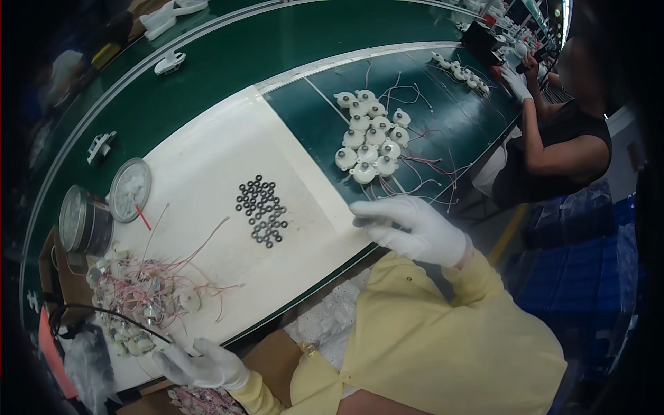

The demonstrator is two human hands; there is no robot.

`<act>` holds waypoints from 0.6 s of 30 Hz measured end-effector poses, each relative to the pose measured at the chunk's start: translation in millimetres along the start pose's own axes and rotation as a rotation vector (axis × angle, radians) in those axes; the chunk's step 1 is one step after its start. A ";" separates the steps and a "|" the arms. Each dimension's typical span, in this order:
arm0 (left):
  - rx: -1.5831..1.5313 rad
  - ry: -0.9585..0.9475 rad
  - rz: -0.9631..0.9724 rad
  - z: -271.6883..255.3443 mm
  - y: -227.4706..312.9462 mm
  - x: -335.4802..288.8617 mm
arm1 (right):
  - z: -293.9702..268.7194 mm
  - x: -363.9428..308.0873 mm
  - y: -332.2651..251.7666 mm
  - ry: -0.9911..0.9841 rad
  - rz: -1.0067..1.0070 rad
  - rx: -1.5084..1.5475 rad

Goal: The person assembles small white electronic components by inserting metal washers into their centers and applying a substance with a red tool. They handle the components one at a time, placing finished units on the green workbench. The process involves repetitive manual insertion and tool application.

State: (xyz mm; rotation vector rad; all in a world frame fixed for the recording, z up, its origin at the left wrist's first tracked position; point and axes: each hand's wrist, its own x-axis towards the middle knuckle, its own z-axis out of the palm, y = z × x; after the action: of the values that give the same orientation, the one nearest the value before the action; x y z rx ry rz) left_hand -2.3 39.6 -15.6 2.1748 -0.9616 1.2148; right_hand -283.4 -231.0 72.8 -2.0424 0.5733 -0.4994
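Observation:
My left hand point(204, 365), in a white glove, is at the near left edge of the table with its fingers apart and nothing visible in them. Just beyond it lies a tangled heap of small white parts with pink and red wires point(142, 294). Over the near edge to the right, my right hand point(418, 229), gloved too, has its fingers stretched out; dark smudges mark the fingertips. Beyond that hand stands a cluster of round white motor-like parts with dark centres point(370, 135), their thin wires trailing right. Several small black rings point(261, 209) lie on the white surface between my hands.
A metal can point(83, 225) stands at the left beside a round lid point(130, 187) holding white paste and a red stick. Behind runs a green conveyor point(228, 76) carrying white parts. A co-worker point(564, 131) sits at the right, near blue crates point(581, 270).

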 end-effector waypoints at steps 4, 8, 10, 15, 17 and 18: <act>-0.207 0.198 0.089 -7.7 -7.6 13.3 | -2.4 -20.8 12.7 0.097 -0.167 0.004; -0.146 -0.057 0.203 -42.0 27.9 72.4 | 4.8 -0.9 23.4 0.038 -0.415 -0.026; -0.532 -0.288 0.245 -44.0 51.6 106.9 | 12.8 14.3 27.3 0.008 -0.474 -0.007; -0.483 -0.839 0.689 4.9 135.7 181.4 | 22.4 32.9 45.0 0.030 -0.407 -0.118; -0.468 -0.845 0.764 33.0 155.5 192.5 | 22.3 36.3 49.6 0.088 -0.439 -0.135; -0.458 -0.859 0.788 45.1 163.7 198.7 | 23.5 36.3 49.8 0.116 -0.452 -0.138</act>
State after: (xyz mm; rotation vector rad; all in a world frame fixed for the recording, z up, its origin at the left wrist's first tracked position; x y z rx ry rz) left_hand -30.5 -165.9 143.4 1.9441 -2.3209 0.1562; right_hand -250.9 -259.1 22.7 -2.2940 0.2115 -0.8674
